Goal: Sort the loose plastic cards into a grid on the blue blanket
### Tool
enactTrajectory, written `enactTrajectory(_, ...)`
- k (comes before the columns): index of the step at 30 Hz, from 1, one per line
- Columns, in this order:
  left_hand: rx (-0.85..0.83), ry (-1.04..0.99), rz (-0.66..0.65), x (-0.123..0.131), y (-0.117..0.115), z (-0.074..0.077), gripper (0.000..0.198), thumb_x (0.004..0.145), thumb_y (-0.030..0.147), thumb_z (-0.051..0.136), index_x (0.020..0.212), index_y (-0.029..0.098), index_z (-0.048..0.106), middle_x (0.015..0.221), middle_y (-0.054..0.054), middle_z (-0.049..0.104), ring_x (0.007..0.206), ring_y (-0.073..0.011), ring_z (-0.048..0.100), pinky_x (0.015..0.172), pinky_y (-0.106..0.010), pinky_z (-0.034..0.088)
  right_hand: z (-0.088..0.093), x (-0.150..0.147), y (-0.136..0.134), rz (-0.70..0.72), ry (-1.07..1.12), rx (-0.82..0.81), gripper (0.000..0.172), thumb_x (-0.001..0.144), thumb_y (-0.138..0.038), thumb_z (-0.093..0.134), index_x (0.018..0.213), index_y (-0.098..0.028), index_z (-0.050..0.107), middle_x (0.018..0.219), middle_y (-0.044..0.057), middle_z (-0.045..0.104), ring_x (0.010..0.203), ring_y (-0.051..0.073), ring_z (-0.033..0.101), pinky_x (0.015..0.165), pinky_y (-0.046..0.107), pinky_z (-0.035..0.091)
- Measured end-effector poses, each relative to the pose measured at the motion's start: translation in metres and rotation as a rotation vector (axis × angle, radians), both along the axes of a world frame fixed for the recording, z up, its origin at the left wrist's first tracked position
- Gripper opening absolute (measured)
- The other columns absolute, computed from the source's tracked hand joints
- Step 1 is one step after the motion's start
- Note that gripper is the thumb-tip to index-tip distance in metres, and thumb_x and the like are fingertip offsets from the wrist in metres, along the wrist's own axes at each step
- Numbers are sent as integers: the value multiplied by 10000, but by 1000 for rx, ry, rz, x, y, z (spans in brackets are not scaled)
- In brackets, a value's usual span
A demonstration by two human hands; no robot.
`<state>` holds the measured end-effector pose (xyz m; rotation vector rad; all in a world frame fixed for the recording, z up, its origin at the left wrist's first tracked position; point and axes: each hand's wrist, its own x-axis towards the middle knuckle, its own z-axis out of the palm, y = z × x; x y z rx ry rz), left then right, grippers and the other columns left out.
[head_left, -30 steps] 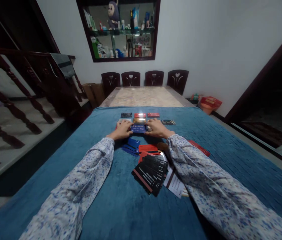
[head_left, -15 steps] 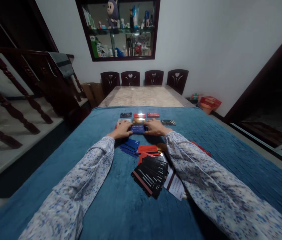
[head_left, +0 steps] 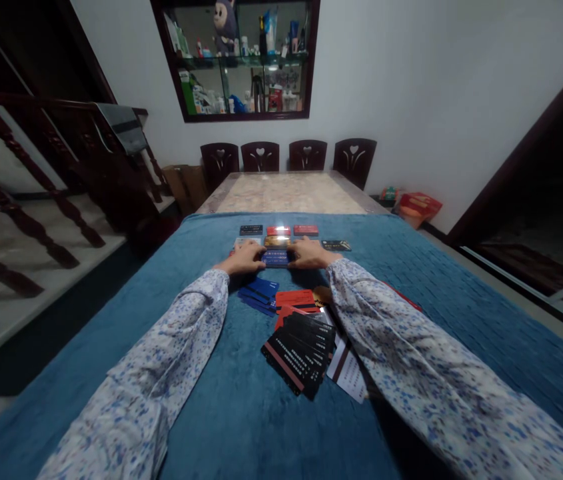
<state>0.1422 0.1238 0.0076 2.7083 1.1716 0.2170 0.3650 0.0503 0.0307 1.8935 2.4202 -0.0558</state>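
Observation:
Both my hands rest on the blue blanket (head_left: 201,400) far out in front of me, with a dark blue card (head_left: 276,257) between them. My left hand (head_left: 244,259) touches the card's left edge with curled fingers, and my right hand (head_left: 310,253) presses its right edge the same way. Just beyond lies a row of cards: a black card (head_left: 251,230), a red card (head_left: 278,231), another red card (head_left: 306,229) and a dark card (head_left: 336,245). An orange-gold card (head_left: 277,241) sits right behind the blue one.
Nearer me lie a fan of black cards (head_left: 301,350), red cards (head_left: 295,298), blue cards (head_left: 260,292) and white slips (head_left: 348,367). Past the blanket the marble tabletop (head_left: 286,193) shows, with several dark chairs (head_left: 261,155). A stair railing (head_left: 36,193) runs at left.
My hands drew slightly closer together around the blue card; the view shifted a little. Nothing else moved.

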Motion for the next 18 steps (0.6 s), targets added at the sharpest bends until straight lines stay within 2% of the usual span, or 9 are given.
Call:
enactTrajectory(6,8,7,-7,2,0,1,530,789,329,665,1309,226,673,1304,-110,670,1326,-375,480,1108,-549,392,-2,2,4,14,-5,-4,444,864,-446,649,1231,-202,709,1291,163,675,1227,386,546,902,420,485)
enactTrajectory(12,19,40,-5,4,-2,4,446,776,319,664,1213,246,717,1183,-92,708,1313,-382,486,1087,-538,396,-4,2,8,63,-3,3,438,860,-424,664,1223,-182,711,1224,159,711,1160,337,589,1005,427,435)
enactTrajectory(18,6,48,12,4,-1,6,490,764,317,685,1249,252,707,1220,-93,688,1334,-383,475,1109,-538,366,2,1,2,38,1,-11,442,869,-429,672,1247,-201,703,1251,156,711,1216,372,561,913,413,487)
